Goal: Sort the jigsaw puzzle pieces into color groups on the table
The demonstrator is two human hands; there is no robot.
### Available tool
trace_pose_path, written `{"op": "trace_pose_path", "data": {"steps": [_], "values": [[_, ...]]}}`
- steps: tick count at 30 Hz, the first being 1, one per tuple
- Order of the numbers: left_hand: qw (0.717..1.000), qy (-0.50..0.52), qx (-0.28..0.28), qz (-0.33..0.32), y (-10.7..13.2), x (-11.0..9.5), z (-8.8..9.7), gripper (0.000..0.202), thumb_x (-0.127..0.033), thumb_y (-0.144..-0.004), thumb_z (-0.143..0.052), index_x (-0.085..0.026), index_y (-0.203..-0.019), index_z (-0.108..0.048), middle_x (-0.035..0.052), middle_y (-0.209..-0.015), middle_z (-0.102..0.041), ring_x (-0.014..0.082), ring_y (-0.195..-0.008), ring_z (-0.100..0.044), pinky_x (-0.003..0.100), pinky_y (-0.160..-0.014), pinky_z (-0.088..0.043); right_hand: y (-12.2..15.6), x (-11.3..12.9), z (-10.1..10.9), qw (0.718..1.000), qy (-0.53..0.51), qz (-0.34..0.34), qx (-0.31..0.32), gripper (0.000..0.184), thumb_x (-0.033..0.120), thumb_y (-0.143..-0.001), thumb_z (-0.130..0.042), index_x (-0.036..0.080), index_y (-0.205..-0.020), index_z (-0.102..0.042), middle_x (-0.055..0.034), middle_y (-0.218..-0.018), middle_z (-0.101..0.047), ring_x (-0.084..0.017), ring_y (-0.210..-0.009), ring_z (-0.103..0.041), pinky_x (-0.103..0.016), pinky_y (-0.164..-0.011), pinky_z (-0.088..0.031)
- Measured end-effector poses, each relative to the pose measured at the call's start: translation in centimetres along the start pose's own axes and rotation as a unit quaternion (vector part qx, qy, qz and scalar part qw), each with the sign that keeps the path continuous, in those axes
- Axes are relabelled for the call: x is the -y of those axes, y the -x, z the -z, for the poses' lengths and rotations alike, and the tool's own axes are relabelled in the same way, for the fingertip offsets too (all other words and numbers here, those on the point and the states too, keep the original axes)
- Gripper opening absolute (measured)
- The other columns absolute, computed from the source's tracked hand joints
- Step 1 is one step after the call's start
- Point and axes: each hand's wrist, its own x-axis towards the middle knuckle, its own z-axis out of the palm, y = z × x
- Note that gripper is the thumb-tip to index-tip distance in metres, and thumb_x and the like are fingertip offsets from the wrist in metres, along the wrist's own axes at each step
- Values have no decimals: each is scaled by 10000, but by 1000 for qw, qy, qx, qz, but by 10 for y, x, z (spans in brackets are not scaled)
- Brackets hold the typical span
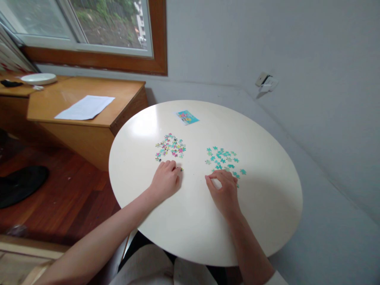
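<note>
My left hand [166, 179] is closed just below a loose pile of multicoloured jigsaw pieces [170, 147]. A small dark and yellow puzzle piece [181, 169] shows at its fingertips. My right hand [224, 188] is at the lower edge of a spread of teal and pale green jigsaw pieces [222, 157], partly covering it. Its thumb and index finger meet in a pinch; anything between them is too small to make out. Farther back on the table lies a colourful picture card [187, 117], mostly blue.
The white oval table [190, 229] stands close to the wall. On the left, a wooden desk [127, 89] bears a paper sheet [86, 107] and a white round lid or plate [39, 78]. A black round base [23, 184] rests on the floor.
</note>
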Motion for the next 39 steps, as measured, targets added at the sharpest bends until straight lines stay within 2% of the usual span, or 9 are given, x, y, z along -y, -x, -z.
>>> {"op": "trace_pose_path", "data": {"steps": [3, 6, 14, 20, 24, 29, 33, 39], "values": [[996, -30, 7, 78, -2, 4, 2, 264, -139, -761, -423, -150, -912, -639, 100, -808, -557, 225, -795, -504, 354, -703, -364, 0, -1, 0, 1000, 0, 0, 2, 174, 236, -808, -537, 195, -640, -554, -12, -718, -609, -159, -731, -543, -298, -727, -322], [991, -46, 17, 124, -3, 7, 4, 288, -163, -775, -420, -165, -985, -617, 107, -833, -554, 245, -831, -508, 364, -712, -360, 0, -1, 0, 1000, -1, 2, 4, 173, 238, -807, -534, 195, -641, -555, -12, -714, -609, -160, -729, -544, -299, -724, -322], [981, -61, 7, 185, -4, 12, 6, 394, -244, -777, -455, -143, -1148, -543, 142, -964, -507, 288, -924, -450, 380, -781, -345, 0, -2, 0, 1000, -4, -6, 9, 187, 259, -817, -523, 195, -647, -565, -16, -727, -626, -162, -737, -554, -298, -728, -331], [978, -52, 9, 202, -4, 15, 2, 462, -263, -788, -439, -146, -1232, -482, 142, -988, -489, 287, -932, -438, 385, -808, -339, -2, -7, 9, 999, 25, -36, 0, 214, 290, -833, -488, 195, -699, -626, -33, -794, -656, -176, -797, -572, -313, -756, -326], [981, -43, -2, 190, -3, 17, 1, 537, -252, -786, -434, -140, -1310, -408, 151, -1004, -481, 282, -915, -436, 390, -804, -342, 7, -9, 24, 994, 71, -66, 41, 231, 292, -844, -462, 201, -760, -657, -43, -846, -659, -195, -843, -570, -326, -749, -314], [985, -30, -22, 168, -2, 17, 0, 532, -212, -769, -431, -133, -1295, -422, 162, -1027, -479, 280, -899, -437, 398, -787, -346, 29, -12, 37, 988, 96, -78, 90, 243, 341, -852, -477, 209, -840, -681, -61, -875, -655, -206, -833, -569, -344, -730, -317], [986, -21, -29, 161, -1, 17, -1, 512, -199, -767, -429, -133, -1274, -435, 170, -1061, -474, 285, -917, -439, 406, -785, -343, 36, -10, 35, 988, 92, -62, 107, 245, 357, -857, -488, 213, -898, -682, -67, -895, -647, -210, -849, -571, -350, -729, -332], [986, -21, -29, 164, 0, 17, -2, 457, -193, -761, -435, -129, -1212, -474, 165, -1072, -478, 279, -918, -446, 398, -783, -346, 33, -2, 29, 986, 108, -28, 120, 215, 294, -881, -476, 227, -855, -679, -36, -828, -642, -182, -785, -560, -324, -699, -309]]}}
